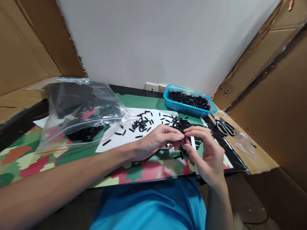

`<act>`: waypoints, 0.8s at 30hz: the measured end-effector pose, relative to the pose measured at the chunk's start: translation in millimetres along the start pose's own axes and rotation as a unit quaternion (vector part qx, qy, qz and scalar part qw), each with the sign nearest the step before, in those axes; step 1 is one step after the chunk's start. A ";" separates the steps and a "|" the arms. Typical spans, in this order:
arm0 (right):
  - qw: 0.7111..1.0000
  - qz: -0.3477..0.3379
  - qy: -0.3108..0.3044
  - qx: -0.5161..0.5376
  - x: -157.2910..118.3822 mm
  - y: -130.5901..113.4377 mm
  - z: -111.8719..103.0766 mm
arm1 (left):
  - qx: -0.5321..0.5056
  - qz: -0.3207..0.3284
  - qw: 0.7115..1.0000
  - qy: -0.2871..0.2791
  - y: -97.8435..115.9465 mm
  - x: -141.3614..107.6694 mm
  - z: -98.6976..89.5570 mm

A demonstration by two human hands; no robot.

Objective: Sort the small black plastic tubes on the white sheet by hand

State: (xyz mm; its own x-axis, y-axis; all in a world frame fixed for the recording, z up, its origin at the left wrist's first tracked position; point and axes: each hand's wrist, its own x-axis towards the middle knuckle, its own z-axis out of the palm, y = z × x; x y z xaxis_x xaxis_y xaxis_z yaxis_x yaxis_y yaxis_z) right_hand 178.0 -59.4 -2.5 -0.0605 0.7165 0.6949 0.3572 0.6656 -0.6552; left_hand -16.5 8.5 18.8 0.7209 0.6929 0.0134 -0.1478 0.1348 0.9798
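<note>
My left hand (162, 138) and my right hand (209, 152) meet over the right part of the table. Between their fingertips is a small, slim black piece (185, 139), which both hands pinch; its exact kind I cannot make out. Just beneath the fingers spreads a heap of similar black pieces (178, 122). More black pieces (141, 123) lie scattered on a white sheet (127, 141) to the left. A white stick-like thing (193, 145) lies by my right hand, partly hidden behind it.
A blue basket (189, 111) full of black pieces stands at the back by the wall. Scissors (225, 127) lie on the right near a small clear bag (244, 145). A large clear zip bag (88, 106) of black pieces occupies the left. Cardboard (277, 99) walls both sides.
</note>
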 end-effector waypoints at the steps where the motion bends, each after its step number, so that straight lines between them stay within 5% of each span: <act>1: 1.000 0.007 0.012 -0.008 -0.4 0.8 0.1 | 0.025 0.005 1.000 0.002 0.1 0.1 -0.3; 9: 0.980 0.067 0.079 -0.172 -0.1 21.5 -2.1 | 0.277 0.018 0.961 0.012 11.1 2.4 -5.4; 12: 0.966 0.089 0.012 -0.242 -0.5 31.8 -4.5 | 0.435 0.030 0.900 0.012 30.9 -7.6 -2.0; 16: 0.965 0.105 -0.048 -0.237 -0.8 36.3 -8.3 | 0.623 0.033 0.778 0.074 50.8 -39.3 -1.3; 20: 0.970 0.102 -0.030 -0.220 -1.5 35.7 -15.3 | 0.668 0.072 0.730 0.128 49.4 -86.7 -16.5; 24: 0.977 0.117 -0.026 -0.175 -4.7 39.4 -24.9 | 0.700 0.019 0.684 0.205 41.5 -134.2 -45.9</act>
State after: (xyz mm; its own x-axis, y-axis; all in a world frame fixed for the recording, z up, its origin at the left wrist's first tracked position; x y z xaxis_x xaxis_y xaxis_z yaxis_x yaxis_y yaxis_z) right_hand 215.6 -41.8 -24.3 0.0163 0.8565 0.5160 0.6632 0.3770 -0.6466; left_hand -150.4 -46.4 48.5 0.4425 0.8557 0.2684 0.8386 -0.5009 0.2142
